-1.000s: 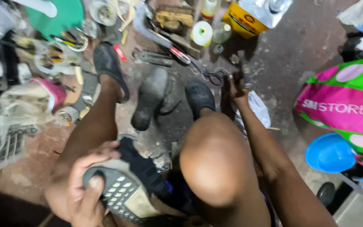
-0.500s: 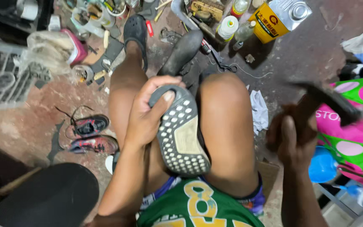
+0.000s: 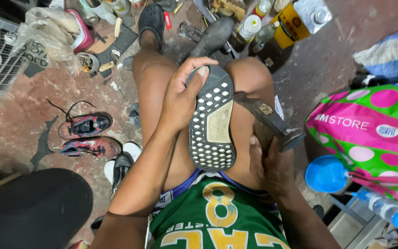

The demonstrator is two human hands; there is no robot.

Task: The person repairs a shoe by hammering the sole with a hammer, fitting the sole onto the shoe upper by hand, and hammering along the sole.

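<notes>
The left hand (image 3: 180, 99) is clamped around the toe end of an upturned shoe (image 3: 210, 117), thumb across the tip and fingers wrapped under the side, pinning it sole-up in the lap between the two bare thighs. The right hand (image 3: 268, 161) is closed on the handle of a hammer (image 3: 266, 117), whose dark metal head lies slanted just beside the shoe's right edge, near the middle of the sole, with the blunt face pointing out toward the right.

Half a second ago the hammer was held off to the right, well apart from the shoe; now it has come in close against the sole's edge, and the shoe has settled lower and straighter along the lap. A second ago the right hand was down among the tools on the floor and held no hammer. My reading is that the work has gone from fetching the tool to being set for tapping the sole down.

The sole is dark grey with rows of small pale openings and a smooth tan panel in the middle; its edges look worn, and whether any part is lifting I cannot tell.

Further out, a black sandal (image 3: 152, 20) is on the foot ahead, a pair of red and blue sneakers (image 3: 88, 136) lies on the floor to the left, a yellow can (image 3: 295, 23) and bottles stand at the top, and a green and pink spotted bag (image 3: 369, 124) sits to the right above a blue funnel (image 3: 326, 174).
</notes>
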